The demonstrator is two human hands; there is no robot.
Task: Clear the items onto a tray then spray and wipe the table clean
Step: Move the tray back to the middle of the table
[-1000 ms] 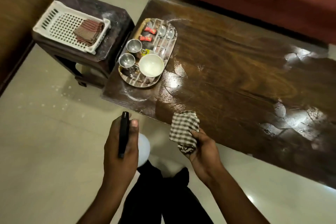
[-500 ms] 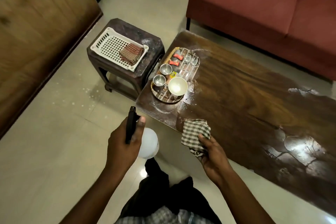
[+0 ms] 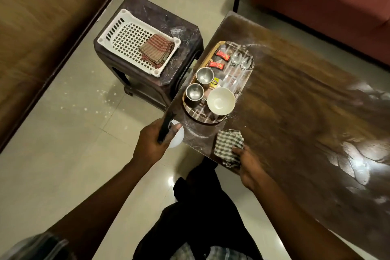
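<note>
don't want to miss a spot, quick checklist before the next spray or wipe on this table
1. ok: the bowl, steel cups and spoons sit on the tray.
2. ok: the left hand grips the spray bottle.
3. ok: the right hand holds the checked cloth at the near edge of the table.
4. not ok: white residue lies beside the tray.
5. cannot tell: whether the nozzle is aimed at the residue; it is blurred.

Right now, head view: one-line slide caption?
Left hand holds spray bottle, right hand grips checked cloth at table edge near loaded tray.
</note>
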